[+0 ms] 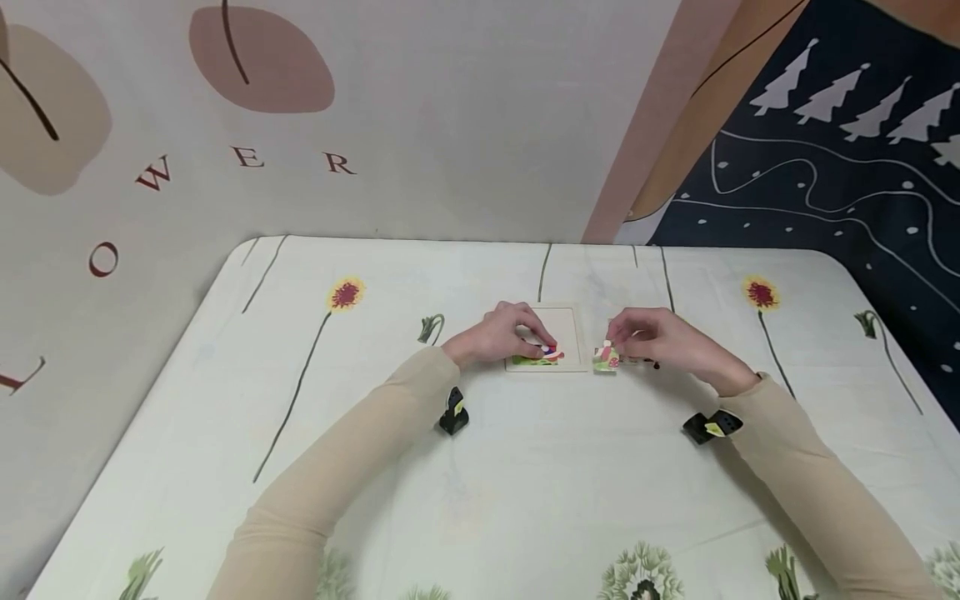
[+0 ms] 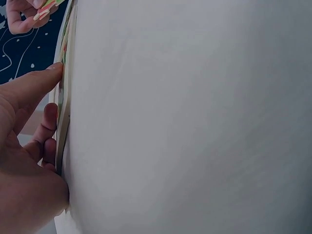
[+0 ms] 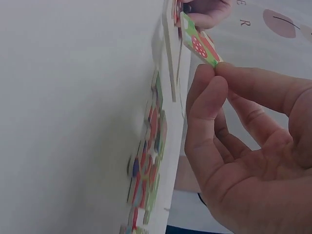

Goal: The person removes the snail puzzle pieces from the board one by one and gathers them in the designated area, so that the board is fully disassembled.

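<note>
A puzzle piece (image 1: 606,359) with green, pink and red print is pinched between the thumb and fingertip of my right hand (image 1: 656,337). Its red patch with white dots faces the right wrist camera, and the piece (image 3: 199,45) is held above the table. To the left lies a pale puzzle board (image 1: 579,329) with a raised border. Colourful joined pieces (image 1: 551,359) fill part of its near left side. My left hand (image 1: 506,333) rests on them, fingertips touching the print; in the left wrist view a fingertip (image 2: 57,68) presses at the board's edge.
Several loose puzzle pieces (image 3: 146,161) lie on the table below my right hand, mostly covered by it in the head view. A white cloth (image 1: 525,467) with printed flowers covers the table. Printed fabric (image 1: 465,125) rises behind its far edge.
</note>
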`<state>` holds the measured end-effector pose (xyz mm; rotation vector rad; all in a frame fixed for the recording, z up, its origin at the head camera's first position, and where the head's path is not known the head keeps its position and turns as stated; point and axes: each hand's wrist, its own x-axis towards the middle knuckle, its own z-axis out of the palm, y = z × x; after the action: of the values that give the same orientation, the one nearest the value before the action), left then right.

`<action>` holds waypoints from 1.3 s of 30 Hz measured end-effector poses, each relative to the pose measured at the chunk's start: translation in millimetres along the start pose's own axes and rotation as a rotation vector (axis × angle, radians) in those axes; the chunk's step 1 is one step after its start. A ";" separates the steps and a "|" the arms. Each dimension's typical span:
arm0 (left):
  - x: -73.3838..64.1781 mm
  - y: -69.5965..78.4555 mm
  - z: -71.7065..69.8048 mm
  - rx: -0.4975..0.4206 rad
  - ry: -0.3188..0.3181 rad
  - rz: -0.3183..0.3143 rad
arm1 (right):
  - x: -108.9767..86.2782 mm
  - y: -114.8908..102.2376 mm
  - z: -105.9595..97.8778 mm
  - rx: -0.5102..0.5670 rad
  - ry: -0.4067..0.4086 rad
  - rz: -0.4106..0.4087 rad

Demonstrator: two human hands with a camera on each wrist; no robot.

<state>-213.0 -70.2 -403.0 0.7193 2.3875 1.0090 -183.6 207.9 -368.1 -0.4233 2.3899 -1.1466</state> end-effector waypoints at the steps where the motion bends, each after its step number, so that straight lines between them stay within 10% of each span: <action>1: 0.1 0.0 0.0 0.002 0.001 0.000 | -0.6 0.7 -1.1 -0.005 0.001 0.000; 39: -0.7 -0.9 1.0 0.011 0.009 -0.003 | -46.0 43.2 -45.4 -0.148 0.023 0.034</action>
<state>-212.1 -70.7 -404.2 0.7166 2.4028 1.0000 -171.5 284.7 -365.1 -0.4173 2.5021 -0.9685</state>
